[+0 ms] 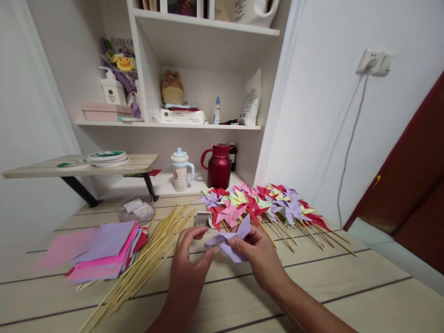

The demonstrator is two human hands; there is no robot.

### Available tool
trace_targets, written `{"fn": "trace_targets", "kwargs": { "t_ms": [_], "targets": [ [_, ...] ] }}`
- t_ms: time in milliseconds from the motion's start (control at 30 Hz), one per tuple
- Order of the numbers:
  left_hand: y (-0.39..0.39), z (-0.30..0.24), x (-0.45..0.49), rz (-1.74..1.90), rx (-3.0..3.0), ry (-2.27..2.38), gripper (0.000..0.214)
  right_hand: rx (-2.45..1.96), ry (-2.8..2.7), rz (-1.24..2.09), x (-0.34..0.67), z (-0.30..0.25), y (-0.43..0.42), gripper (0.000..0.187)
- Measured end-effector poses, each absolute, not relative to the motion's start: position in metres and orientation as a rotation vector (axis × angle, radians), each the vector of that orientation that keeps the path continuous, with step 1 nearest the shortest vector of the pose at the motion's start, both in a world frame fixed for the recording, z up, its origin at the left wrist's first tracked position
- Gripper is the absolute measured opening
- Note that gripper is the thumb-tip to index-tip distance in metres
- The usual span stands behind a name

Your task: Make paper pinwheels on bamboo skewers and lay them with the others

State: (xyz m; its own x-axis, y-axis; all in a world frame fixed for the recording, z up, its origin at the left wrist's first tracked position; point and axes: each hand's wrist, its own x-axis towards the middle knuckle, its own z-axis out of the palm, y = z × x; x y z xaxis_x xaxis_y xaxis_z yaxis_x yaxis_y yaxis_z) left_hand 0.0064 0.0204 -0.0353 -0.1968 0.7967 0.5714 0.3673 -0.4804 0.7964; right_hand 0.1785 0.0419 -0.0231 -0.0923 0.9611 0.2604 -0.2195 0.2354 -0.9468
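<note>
Both my hands hold a folded purple paper piece (231, 239) just above the wooden table (347, 286). My left hand (189, 259) pinches its left side with thumb and fingers. My right hand (258, 254) grips its right side, fingers closed on the folds. Just left of my hands lies a spread of thin bamboo sticks (145, 259). Behind my hands lies a pile of finished paper pinwheels (260, 206) on sticks, in red, pink, purple and yellow-green.
A stack of coloured paper squares (104, 252) lies at the left. A small white box (204, 218) sits behind my hands. A red jug (219, 165), a cup with a lid (180, 172) and a clear plastic container (137, 210) stand further back, under white shelves (204, 74).
</note>
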Motion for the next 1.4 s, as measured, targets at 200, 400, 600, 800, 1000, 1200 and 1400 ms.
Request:
{"fn": "trace_targets", "kwargs": {
  "t_ms": [200, 400, 600, 800, 1000, 1200, 1400],
  "targets": [
    [0.028, -0.045, 0.0, 1.827, 1.975, 1.308, 0.045, -0.84, -1.647, 0.609, 0.181, -0.014, 0.037, 0.01],
    [0.017, -0.033, 0.002, 1.793, 2.082, 1.163, 0.03, -0.732, -1.774, 0.416, 0.181, -0.014, 0.033, 0.013],
    [0.015, -0.028, -0.002, 1.799, 2.088, 1.14, 0.021, -0.668, -1.812, 0.394, 0.183, -0.012, 0.033, 0.01],
    [0.024, -0.041, -0.009, 1.805, 1.933, 1.377, 0.044, -0.827, -1.556, 0.685, 0.197, -0.021, 0.044, 0.007],
    [0.034, -0.051, -0.023, 1.704, 2.014, 1.719, 0.023, -0.917, -1.194, 1.008, 0.2, -0.032, 0.056, 0.024],
    [0.03, -0.055, -0.017, 1.502, 2.359, 1.674, 0.023, -0.846, -1.018, 1.078, 0.197, -0.028, 0.054, 0.026],
    [0.027, -0.054, -0.012, 1.439, 2.519, 1.752, 0.027, -0.81, -0.945, 1.112, 0.198, -0.023, 0.055, 0.027]
  ]
}}
